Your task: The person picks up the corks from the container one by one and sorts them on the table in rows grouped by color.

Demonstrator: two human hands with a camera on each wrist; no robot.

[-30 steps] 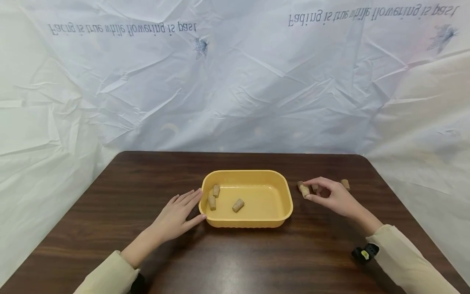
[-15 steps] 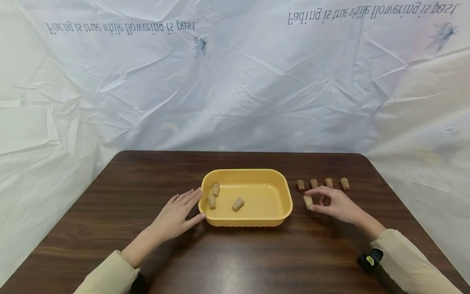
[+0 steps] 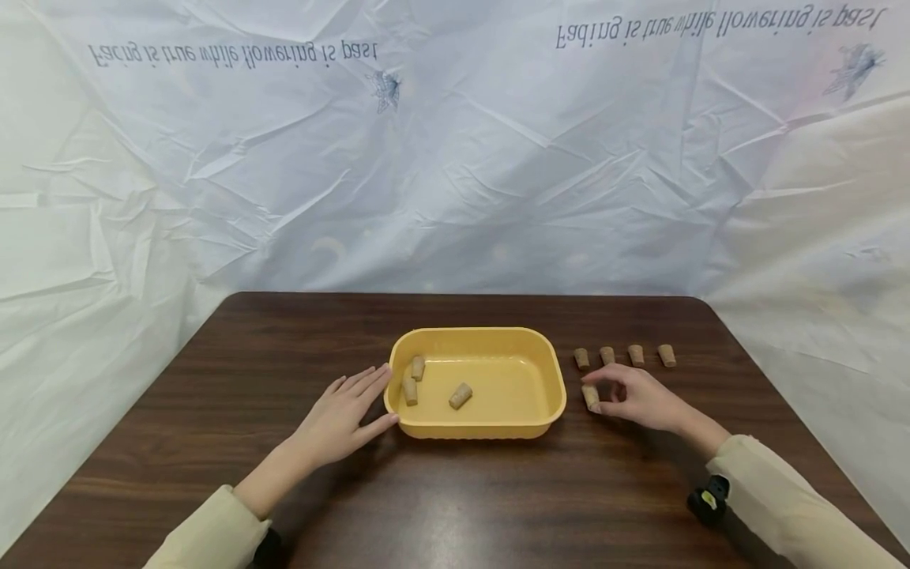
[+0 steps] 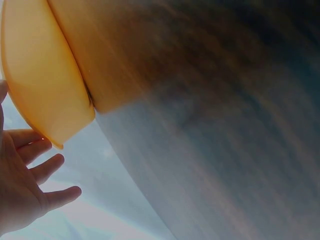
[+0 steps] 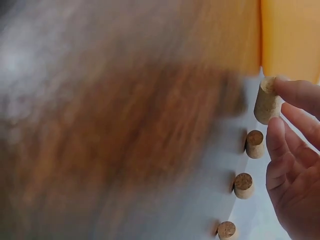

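My right hand (image 3: 636, 397) pinches a cork stopper (image 3: 590, 397) between thumb and fingertips, just right of the yellow basin (image 3: 476, 431). The right wrist view shows that pinched cork (image 5: 267, 102) close up, with the basin's wall (image 5: 290, 40) behind it. At the basin's left end, my left hand (image 3: 343, 419) has its fingers extended, their tips at the rim. From the left wrist, those fingers (image 4: 47, 170) appear spread beside the basin (image 4: 47, 70). Inside the basin lie three corks, one (image 3: 460, 396) near the middle and two (image 3: 410, 391) toward the left wall.
Behind my right hand several corks stand in a row, from one (image 3: 581, 359) near the basin to one (image 3: 667, 356) farther right. The dark wooden table (image 3: 455, 506) ends at a back edge before a white sheet (image 3: 455, 158).
The pinched cork has come away from the row toward me, then shifted slightly left toward the basin. The row now shows fully. My left hand stays at the basin.
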